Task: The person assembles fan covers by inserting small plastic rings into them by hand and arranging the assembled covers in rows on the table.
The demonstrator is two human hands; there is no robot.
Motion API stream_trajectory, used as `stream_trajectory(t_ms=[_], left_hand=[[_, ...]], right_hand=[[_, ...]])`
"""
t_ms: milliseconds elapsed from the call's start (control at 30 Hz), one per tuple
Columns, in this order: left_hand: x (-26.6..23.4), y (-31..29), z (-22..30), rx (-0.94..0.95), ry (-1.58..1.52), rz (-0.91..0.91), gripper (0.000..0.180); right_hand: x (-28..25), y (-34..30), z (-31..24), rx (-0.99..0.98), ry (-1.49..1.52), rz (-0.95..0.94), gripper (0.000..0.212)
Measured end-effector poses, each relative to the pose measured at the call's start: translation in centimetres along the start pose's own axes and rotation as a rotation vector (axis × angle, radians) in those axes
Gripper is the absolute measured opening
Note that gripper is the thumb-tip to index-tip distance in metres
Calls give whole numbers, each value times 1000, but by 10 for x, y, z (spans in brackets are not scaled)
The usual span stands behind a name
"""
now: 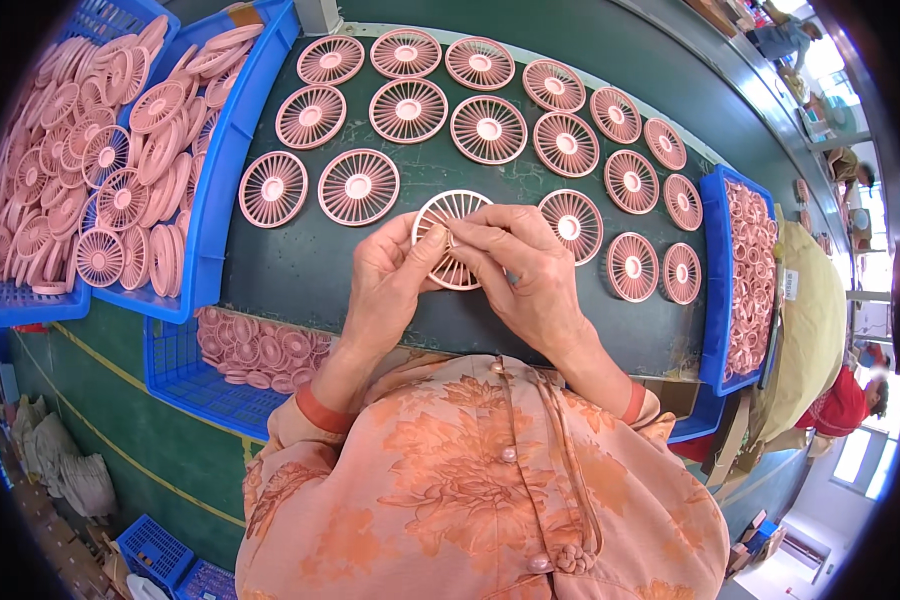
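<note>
My left hand (385,278) grips a pink round fan grille (452,206) by its left side, the thumb lying over the face near the hub. Thin spokes run from the hub to the rim. My right hand (532,262) is closed in a pinch at the grille's centre; its fingers hide the hub and whatever they hold there. Around my hands, several matching grilles lie flat in rows on the dark green table (300,265). Nearest to my right hand is one grille (570,227), and another grille (358,187) lies beyond my left hand.
Blue crates heaped with grilles stand at the left, one crate (205,215) against the table. A lower blue crate (195,385) holds more. At the table's right end, a blue bin (715,290) is full of small pink ring-like parts, beside a pale sack (810,320). Other people are far right.
</note>
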State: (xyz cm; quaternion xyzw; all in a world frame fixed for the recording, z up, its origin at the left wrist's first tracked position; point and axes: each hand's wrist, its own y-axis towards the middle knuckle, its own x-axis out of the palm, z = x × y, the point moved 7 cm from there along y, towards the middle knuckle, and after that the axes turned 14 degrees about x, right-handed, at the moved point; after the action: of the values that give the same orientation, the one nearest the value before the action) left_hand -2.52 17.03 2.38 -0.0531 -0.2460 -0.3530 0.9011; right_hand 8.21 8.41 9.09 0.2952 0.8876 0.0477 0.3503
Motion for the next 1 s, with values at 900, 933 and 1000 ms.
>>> stream_trajectory(t_ms=[900,933,1000], left_hand=[[15,5,9,77,109,-144,29],[15,3,9,53,112,-148,28],[17,0,15,77,158,-184,29]], right_hand=[[-1,-9,39,563,761,-158,33],[4,-12,43,629,800,-283,30],[10,-17,45,692,831,-431,19]])
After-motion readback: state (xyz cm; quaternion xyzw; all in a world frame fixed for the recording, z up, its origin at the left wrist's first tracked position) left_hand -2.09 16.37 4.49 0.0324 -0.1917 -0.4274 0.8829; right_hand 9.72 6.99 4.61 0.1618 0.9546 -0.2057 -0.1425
